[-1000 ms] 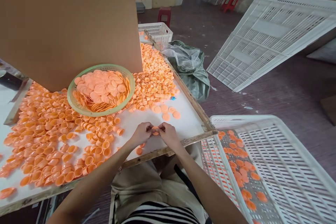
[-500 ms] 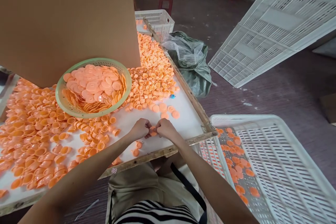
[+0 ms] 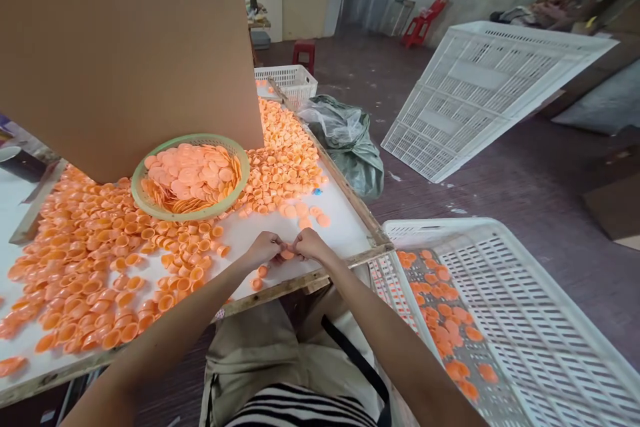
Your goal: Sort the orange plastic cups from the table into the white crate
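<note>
Between my left hand and my right hand is a small orange plastic piece, pinched by the fingers of both just above the white tabletop. My fingers cover much of it. Two small orange pieces lie on the table close to my left wrist. Beyond my hands are several flat orange discs. Heaps of orange plastic cups spread over the left and the far part of the table. A green-rimmed basket full of orange discs stands among the cups.
A tall cardboard sheet rises behind the basket. The table has a raised wooden edge. At my right is a white crate with orange pieces inside. Farther off are a green sack, a tilted white crate and a red stool.
My view has tilted up, showing more of the room behind. Both hands stay together at the table's near edge, still pinching the orange piece.
</note>
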`<state>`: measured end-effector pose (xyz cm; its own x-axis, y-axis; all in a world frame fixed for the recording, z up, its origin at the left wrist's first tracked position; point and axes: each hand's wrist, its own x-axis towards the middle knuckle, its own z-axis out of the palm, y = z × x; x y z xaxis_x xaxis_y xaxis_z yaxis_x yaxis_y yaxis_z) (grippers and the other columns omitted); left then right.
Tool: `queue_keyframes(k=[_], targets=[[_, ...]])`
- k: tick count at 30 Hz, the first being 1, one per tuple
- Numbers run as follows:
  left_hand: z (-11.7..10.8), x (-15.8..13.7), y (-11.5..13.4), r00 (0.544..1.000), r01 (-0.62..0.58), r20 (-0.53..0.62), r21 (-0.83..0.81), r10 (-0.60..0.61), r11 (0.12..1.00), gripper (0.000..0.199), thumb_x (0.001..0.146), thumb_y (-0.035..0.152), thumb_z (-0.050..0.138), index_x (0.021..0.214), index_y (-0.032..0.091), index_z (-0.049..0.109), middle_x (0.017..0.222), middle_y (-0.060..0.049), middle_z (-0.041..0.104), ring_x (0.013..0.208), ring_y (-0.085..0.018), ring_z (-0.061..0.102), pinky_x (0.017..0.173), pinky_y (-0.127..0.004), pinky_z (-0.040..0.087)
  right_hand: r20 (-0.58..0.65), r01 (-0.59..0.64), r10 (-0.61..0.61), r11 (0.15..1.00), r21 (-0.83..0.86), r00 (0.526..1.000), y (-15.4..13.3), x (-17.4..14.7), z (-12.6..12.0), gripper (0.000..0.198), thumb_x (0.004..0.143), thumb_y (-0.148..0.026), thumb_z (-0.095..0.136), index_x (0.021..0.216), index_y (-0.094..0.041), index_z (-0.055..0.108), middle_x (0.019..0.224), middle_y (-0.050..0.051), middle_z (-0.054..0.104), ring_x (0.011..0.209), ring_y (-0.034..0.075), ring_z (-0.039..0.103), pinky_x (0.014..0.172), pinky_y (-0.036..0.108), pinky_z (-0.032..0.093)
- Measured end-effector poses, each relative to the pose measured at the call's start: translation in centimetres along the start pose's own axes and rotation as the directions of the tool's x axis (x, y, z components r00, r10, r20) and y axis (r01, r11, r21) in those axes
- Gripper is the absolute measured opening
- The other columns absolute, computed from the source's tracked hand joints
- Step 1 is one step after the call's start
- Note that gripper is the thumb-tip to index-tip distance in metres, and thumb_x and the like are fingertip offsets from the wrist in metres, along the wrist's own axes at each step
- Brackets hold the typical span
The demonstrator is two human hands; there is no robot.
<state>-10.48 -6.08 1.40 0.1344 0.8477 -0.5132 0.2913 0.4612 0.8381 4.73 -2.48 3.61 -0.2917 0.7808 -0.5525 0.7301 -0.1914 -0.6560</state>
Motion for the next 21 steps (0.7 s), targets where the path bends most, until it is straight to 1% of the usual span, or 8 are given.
queue_keyframes(k=[5, 7, 9, 13, 15, 18, 20, 21], targets=[[0.2, 0.7, -0.1, 1.000, 0.014, 0.013, 0.000, -0.014, 1.000, 0.006, 0.080, 0.012, 0.052, 0.077, 0.007, 0.053, 0.059, -0.007, 0.059, 0.051, -0.016, 0.058, 0.050, -0.026, 0.049, 0.054, -0.053, 0.055, 0.998, -0.033, 0.997, -0.4, 0.8, -0.1, 0.015, 0.068, -0.019, 0.065, 0.063, -0.007, 0.057, 0.054, 0.009, 0.057, 0.047, 0.013, 0.053, 0.046, 0.020, 0.043], [0.2, 1.1, 0.3, 0.999, 0.038, 0.012, 0.033, -0.039, 0.999, 0.004, 0.077, 0.008, 0.049, 0.075, 0.007, 0.053, 0.057, -0.007, 0.058, 0.050, -0.017, 0.058, 0.050, -0.027, 0.049, 0.087, -0.048, 0.055, 0.996, -0.078, 0.995, -0.5, 1.5, -0.2, 0.015, 0.068, -0.017, 0.064, 0.060, -0.007, 0.056, 0.055, 0.009, 0.058, 0.046, 0.013, 0.052, 0.046, 0.021, 0.043], [0.3, 1.4, 0.7, 0.998, 0.061, -0.002, 0.070, -0.061, 0.996, 0.007, 0.072, 0.004, 0.047, 0.074, 0.007, 0.053, 0.054, -0.007, 0.057, 0.049, -0.018, 0.057, 0.050, -0.028, 0.049, 0.114, -0.061, 0.076, 0.990, -0.127, 0.991, -0.4, 2.3, -0.2, 0.015, 0.067, -0.015, 0.063, 0.057, -0.006, 0.056, 0.056, 0.011, 0.059, 0.046, 0.013, 0.052, 0.045, 0.022, 0.043], [0.5, 1.9, 0.2, 0.996, 0.077, -0.045, 0.083, -0.074, 0.994, 0.010, 0.070, 0.005, 0.043, 0.075, 0.009, 0.050, 0.054, -0.007, 0.056, 0.047, -0.018, 0.056, 0.048, -0.028, 0.046, 0.089, -0.099, 0.105, 0.992, -0.077, 0.990, -0.1, 3.0, 0.0, 0.013, 0.066, -0.015, 0.063, 0.058, -0.007, 0.057, 0.057, 0.012, 0.060, 0.046, 0.015, 0.054, 0.046, 0.023, 0.044], [0.5, 1.8, -0.3, 0.997, 0.045, -0.072, 0.109, -0.037, 0.993, 0.009, 0.072, 0.008, 0.042, 0.076, 0.010, 0.049, 0.057, -0.007, 0.057, 0.048, -0.017, 0.056, 0.047, -0.025, 0.044, 0.036, -0.056, 0.057, 0.998, -0.040, 0.998, 0.0, 2.3, 0.2, 0.013, 0.068, -0.018, 0.061, 0.060, -0.008, 0.059, 0.056, 0.010, 0.059, 0.048, 0.015, 0.055, 0.046, 0.022, 0.043], [0.6, 1.4, -0.6, 0.985, -0.094, -0.104, 0.354, 0.139, 0.931, 0.009, 0.071, 0.015, 0.045, 0.070, 0.010, 0.052, 0.060, -0.007, 0.057, 0.052, -0.014, 0.056, 0.049, -0.021, 0.039, -0.076, 0.043, -0.050, 0.995, -0.086, 0.996, 0.1, 0.3, 0.9, 0.018, 0.071, -0.024, 0.058, 0.060, -0.010, 0.061, 0.054, 0.009, 0.058, 0.052, 0.015, 0.056, 0.047, 0.021, 0.039], [0.4, 1.2, -0.6, 0.955, -0.195, -0.114, 0.453, 0.274, 0.870, 0.018, 0.073, 0.027, 0.046, 0.068, 0.010, 0.053, 0.065, -0.008, 0.059, 0.060, -0.016, 0.057, 0.053, -0.022, 0.040, -0.135, 0.103, -0.114, 0.991, -0.091, 0.984, 0.4, -0.6, 0.9, 0.013, 0.070, -0.022, 0.061, 0.064, -0.011, 0.064, 0.059, 0.007, 0.060, 0.057, 0.014, 0.057, 0.049, 0.019, 0.037], [0.1, 1.3, -0.7, 0.947, -0.256, -0.070, 0.422, 0.312, 0.870, 0.028, 0.074, 0.037, 0.046, 0.075, 0.011, 0.055, 0.070, -0.008, 0.061, 0.061, -0.016, 0.058, 0.054, -0.023, 0.041, -0.171, 0.092, -0.104, 0.993, -0.074, 0.980, 0.8, -1.0, 0.5, 0.008, 0.067, -0.020, 0.064, 0.067, -0.012, 0.065, 0.065, 0.006, 0.062, 0.062, 0.014, 0.058, 0.051, 0.019, 0.036]])
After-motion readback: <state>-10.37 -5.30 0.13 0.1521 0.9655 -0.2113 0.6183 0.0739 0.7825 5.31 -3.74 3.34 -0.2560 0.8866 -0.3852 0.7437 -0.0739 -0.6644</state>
